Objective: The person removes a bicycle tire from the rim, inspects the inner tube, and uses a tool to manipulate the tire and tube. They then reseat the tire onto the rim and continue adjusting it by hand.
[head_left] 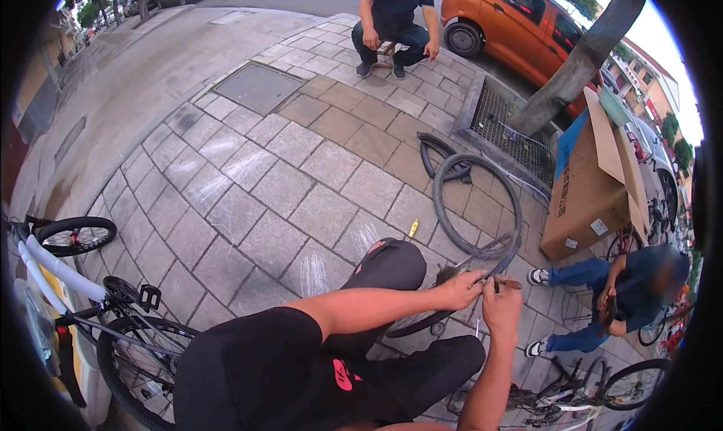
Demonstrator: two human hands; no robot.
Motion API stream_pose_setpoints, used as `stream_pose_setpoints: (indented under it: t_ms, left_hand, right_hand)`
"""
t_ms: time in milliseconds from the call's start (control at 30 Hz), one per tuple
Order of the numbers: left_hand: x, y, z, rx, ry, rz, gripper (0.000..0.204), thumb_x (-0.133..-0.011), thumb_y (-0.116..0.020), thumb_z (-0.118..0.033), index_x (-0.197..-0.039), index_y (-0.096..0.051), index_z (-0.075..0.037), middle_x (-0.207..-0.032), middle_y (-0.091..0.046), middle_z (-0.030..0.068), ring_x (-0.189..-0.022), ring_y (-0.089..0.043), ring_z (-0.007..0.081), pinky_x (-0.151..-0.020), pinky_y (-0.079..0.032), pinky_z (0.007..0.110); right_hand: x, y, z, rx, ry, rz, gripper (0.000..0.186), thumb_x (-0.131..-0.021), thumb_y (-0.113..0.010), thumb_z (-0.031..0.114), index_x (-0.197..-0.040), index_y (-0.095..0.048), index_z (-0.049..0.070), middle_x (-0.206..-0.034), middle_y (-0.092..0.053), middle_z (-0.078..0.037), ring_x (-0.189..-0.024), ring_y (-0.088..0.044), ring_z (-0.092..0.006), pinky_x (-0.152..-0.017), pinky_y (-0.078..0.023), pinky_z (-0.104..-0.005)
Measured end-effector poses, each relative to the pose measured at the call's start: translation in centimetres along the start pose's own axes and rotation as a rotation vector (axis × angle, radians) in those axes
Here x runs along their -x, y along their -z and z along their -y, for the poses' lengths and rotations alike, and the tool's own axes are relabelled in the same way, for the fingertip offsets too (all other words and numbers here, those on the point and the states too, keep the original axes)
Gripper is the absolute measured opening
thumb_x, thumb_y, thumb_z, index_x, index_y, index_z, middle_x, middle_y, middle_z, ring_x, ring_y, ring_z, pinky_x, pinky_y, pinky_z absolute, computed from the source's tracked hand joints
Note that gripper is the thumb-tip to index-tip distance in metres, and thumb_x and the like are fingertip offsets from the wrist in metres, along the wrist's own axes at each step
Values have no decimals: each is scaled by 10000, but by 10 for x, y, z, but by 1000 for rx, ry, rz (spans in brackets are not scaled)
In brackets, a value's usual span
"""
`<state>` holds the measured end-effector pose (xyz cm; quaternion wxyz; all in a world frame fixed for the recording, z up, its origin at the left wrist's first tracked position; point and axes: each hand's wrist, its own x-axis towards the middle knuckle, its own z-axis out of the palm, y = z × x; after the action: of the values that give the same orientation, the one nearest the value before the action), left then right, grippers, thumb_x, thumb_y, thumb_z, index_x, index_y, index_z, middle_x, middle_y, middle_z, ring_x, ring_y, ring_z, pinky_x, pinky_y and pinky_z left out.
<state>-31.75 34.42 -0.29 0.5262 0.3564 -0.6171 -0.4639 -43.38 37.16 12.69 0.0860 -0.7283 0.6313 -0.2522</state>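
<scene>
My left hand (462, 289) is closed, its fingers pinched on something dark and small that I cannot make out. Close beside it, my right hand (501, 304) grips a short dark tool with a brown rounded end (514, 284). Both hands are over a spoked bicycle wheel (410, 327), partly hidden by my left forearm and my legs. A loose grey bicycle tyre (439, 197) lies on the paving just beyond my hands. Behind it is a folded black tyre or tube (426, 154). A small yellow tool or tube (413, 228) lies beyond my left knee.
At left stands a bicycle (143, 356); another bicycle (595, 389) is at lower right. A large cardboard box (584, 209) stands beside a tree (580, 62). One person (636, 291) sits at right; another person (395, 16) sits ahead near an orange car (512, 28).
</scene>
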Motion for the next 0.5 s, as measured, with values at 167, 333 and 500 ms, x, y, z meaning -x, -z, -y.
stream_pose_setpoints:
  t_ms: [167,333,500]
  left_hand:
    - [4,2,-8,-19,116,156,489,-1046,-495,-214,-1456,-501,53,-1356,-621,308,-1309,-600,391,-1083,-465,416]
    - [2,1,-10,30,89,206,482,-1052,-487,-209,-1463,-499,43,-1359,-626,296,-1309,-601,394,-1083,-466,418]
    - [3,0,-4,-12,174,211,482,-1061,-487,-216,-1471,-490,37,-1370,-620,291,-1321,-593,392,-1084,-464,416]
  right_hand:
    - [4,19,7,139,107,-10,236,-964,-644,206,-984,-711,-18,-958,-711,-259,-898,-694,-447,-767,-532,-527]
    - [9,18,-10,68,70,33,241,-981,-626,213,-999,-709,-13,-964,-709,-275,-883,-688,-463,-753,-519,-544]
    - [11,19,-6,114,109,47,223,-1025,-562,170,-1071,-665,-23,-929,-709,-265,-854,-701,-447,-761,-527,-531]
